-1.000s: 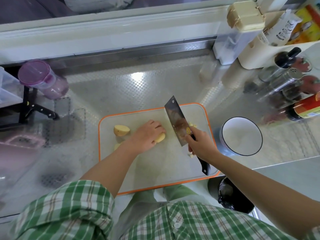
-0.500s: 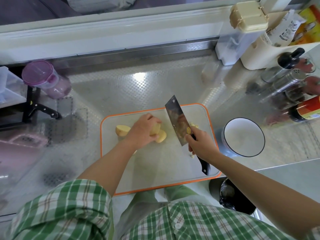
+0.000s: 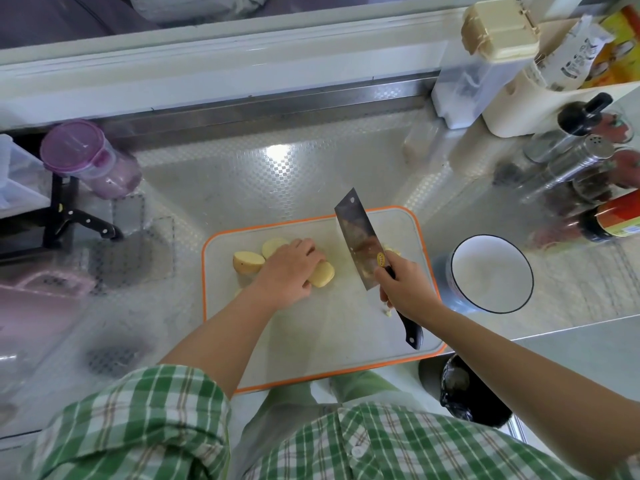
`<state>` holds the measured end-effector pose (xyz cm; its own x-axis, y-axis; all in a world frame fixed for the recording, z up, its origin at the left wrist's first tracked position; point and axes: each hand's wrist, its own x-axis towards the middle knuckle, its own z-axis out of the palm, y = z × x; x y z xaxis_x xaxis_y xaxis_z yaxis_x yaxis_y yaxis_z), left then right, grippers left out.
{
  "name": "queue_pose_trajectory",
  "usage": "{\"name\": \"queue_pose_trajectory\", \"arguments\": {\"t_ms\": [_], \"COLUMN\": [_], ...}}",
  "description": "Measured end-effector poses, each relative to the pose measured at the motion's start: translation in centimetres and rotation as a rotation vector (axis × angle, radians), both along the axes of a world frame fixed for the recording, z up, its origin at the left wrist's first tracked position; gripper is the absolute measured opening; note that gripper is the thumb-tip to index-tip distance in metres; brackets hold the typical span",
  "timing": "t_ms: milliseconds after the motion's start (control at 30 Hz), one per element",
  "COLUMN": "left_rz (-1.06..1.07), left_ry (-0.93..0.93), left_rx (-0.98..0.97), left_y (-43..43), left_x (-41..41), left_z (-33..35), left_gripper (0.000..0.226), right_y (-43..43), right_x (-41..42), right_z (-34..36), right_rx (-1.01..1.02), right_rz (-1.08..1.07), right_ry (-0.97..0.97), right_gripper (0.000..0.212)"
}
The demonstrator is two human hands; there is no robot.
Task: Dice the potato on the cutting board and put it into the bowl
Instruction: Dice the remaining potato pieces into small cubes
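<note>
**Potato pieces [image 3: 322,274] held on the cutting board [image 3: 346,334]**

Grips the cleaver [image 3: 360,237] by its black handle with the right hand [image 3: 403,289], blade slanted over the board's right part. Covers the middle pieces with the left hand [image 3: 289,271], fingers curled over them. Just right of the board, on the surface [image 3: 242,174], the white bowl [image 3: 491,273].

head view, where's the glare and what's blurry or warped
Head view: a glare spot sits on the steel counter behind the cutting board; the left and right edges smear, blurring the spice bottles; the wide lens bows the window ledge; the potato pieces and cleaver look sharp.
</note>
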<state>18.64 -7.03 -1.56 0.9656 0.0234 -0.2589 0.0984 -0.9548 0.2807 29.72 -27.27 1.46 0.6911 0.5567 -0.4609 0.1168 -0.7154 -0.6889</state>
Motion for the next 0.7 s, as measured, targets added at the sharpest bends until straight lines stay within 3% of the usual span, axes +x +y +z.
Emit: {"name": "queue_pose_trajectory", "arguments": {"t_ms": [267,533,700], "left_rz": [-0.211,0.145,0.268], "left_ry": [0.011,0.021,-0.004], "left_rx": [-0.095,-0.138,-0.136], "left_y": [-3.1,-4.6,-6.0], "left_x": [0.7,-2.0,-1.4], "left_z": [0.1,-0.1,-0.5], "left_gripper": [0.053,0.07,0.048], "right_y": [-0.8,-1.4,-1.9], "right_x": [-0.1,-0.9,-2.0], "right_z": [0.4,-0.3,-0.6], "right_rx": [0.007,-0.07,-0.097], "right_rz": [0.004,0.116,0.223], "right_ry": [-0.03,-0.145,-0.196], "right_gripper": [0.016,0.021,0.021]}}
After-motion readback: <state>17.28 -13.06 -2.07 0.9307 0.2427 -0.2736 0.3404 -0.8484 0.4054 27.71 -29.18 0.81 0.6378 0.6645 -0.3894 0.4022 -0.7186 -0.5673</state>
